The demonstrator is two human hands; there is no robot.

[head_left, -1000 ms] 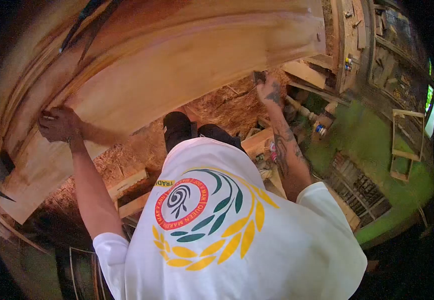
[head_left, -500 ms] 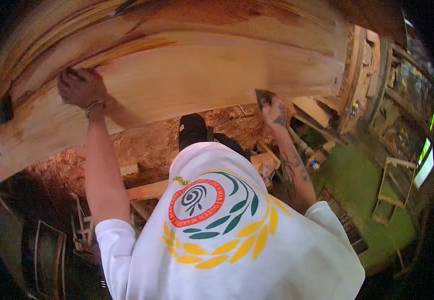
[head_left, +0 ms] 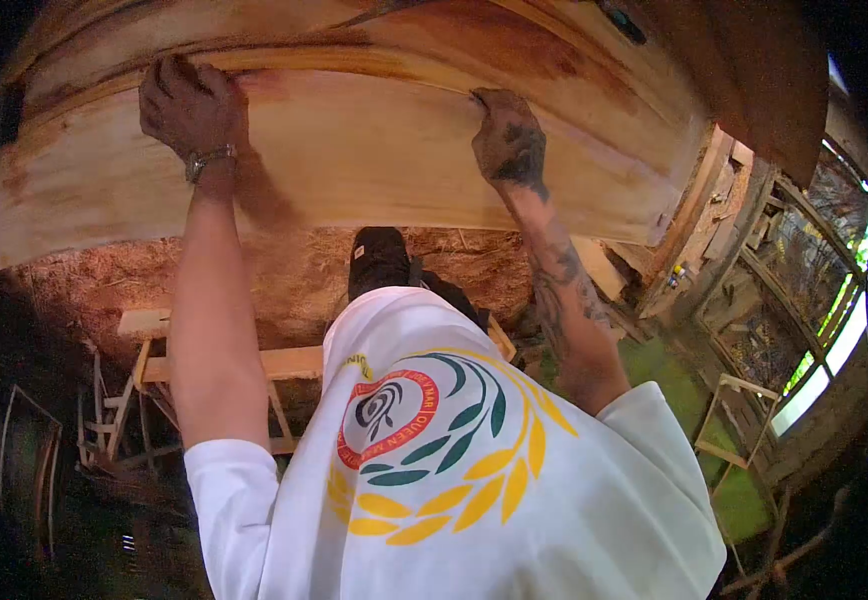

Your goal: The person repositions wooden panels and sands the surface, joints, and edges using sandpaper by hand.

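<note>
A long pale wooden board [head_left: 374, 165] lies across in front of me, its far edge running along darker-grained wood [head_left: 434, 45]. At that far edge, toward the left, my left hand [head_left: 194, 108] is closed with its fingers curled over the edge; a metal-banded watch [head_left: 212, 160] is on the wrist. Farther right, my right hand [head_left: 510, 142] also grips the far edge, fingers bent and knuckles up. The undersides of both hands' fingers are hidden.
Sawdust or shavings [head_left: 254, 270] cover the ground below the board. A low wooden trestle [head_left: 284, 362] stands near me at left. Timber offcuts [head_left: 719, 215] lie at right, near a wooden frame [head_left: 737, 420] on a green surface [head_left: 659, 370].
My right hand has moved from the board's near edge up to its far edge. My left hand stays at the far edge, slightly farther up in view. The board's left end has shifted upward in view.
</note>
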